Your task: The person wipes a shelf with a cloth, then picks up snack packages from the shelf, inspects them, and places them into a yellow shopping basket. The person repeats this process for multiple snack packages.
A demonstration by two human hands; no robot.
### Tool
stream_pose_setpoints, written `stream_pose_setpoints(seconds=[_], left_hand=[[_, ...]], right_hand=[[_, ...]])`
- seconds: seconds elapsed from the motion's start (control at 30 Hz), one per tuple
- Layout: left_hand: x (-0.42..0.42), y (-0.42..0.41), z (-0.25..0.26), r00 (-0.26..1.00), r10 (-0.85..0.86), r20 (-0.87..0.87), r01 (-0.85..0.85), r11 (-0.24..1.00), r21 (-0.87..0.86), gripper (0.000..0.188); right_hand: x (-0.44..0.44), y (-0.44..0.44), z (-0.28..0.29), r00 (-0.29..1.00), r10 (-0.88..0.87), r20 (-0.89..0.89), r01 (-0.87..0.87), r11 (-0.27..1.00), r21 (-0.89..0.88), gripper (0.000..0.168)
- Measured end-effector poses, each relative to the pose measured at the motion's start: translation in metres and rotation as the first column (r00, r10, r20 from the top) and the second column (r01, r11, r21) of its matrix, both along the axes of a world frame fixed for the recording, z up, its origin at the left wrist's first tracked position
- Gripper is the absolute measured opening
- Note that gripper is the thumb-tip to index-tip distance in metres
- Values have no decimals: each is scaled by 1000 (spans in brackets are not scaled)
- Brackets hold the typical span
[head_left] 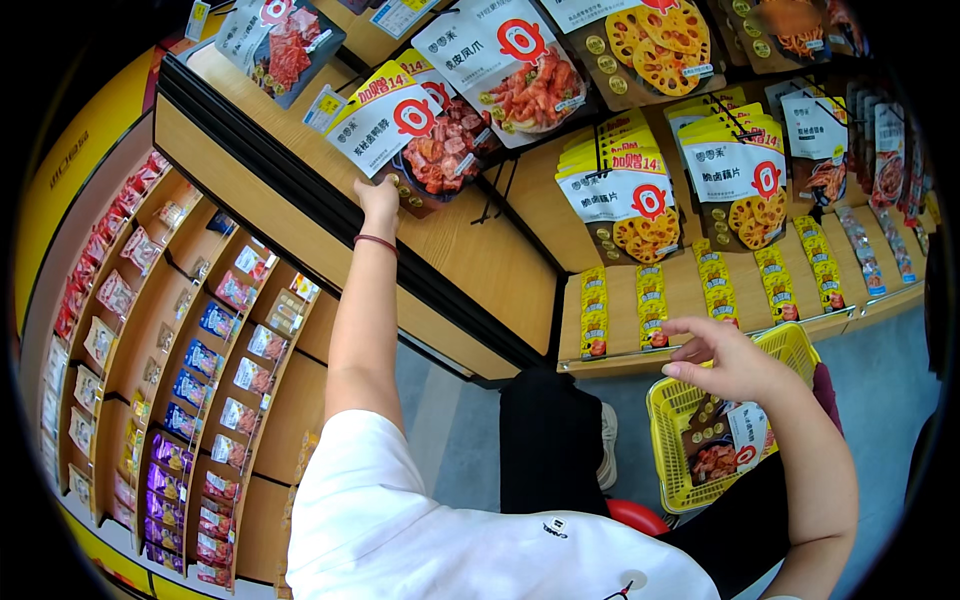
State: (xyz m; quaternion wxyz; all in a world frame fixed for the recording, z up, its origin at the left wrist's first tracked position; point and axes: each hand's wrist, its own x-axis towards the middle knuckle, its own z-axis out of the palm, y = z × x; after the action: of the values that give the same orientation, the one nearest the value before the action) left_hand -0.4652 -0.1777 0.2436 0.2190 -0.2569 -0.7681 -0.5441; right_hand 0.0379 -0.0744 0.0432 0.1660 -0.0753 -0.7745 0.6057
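At the upper left, my left hand point(379, 201) touches the lower left edge of a hanging snack pouch point(401, 139) with a picture of braised meat; its fingers are partly hidden behind the pouch. A similar pouch hangs just behind it. My right hand point(724, 361) is raised over a yellow plastic shopping basket point(664, 450), its fingers apart and nothing in them. In the basket lies a brown and white snack pouch point(712, 450).
Lotus root pouches point(626, 199) hang on hooks at the right, above yellow snack strips point(592, 311) on a low wooden shelf. Curved shelves of packaged snacks point(202, 356) stand at the left. A red round object point(636, 516) is beside my leg.
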Motion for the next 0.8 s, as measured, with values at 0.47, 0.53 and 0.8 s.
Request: stream_pose_setpoints(seconds=[0.47,0.53,0.8], left_hand=[[103,-11,-84,821,-109,-561,57,992,-110,66],[125,-12,-99,763,-174,-622,125,985,-122,64],[192,10,-165,574,-429,-697,439,880,-180,59]], right_hand=[[-1,3,-7,989,-42,144,28,994,101,52],[1,3,-9,986,-52,158,31,991,134,50],[8,24,-45,812,-169,558,-33,942,334,53]])
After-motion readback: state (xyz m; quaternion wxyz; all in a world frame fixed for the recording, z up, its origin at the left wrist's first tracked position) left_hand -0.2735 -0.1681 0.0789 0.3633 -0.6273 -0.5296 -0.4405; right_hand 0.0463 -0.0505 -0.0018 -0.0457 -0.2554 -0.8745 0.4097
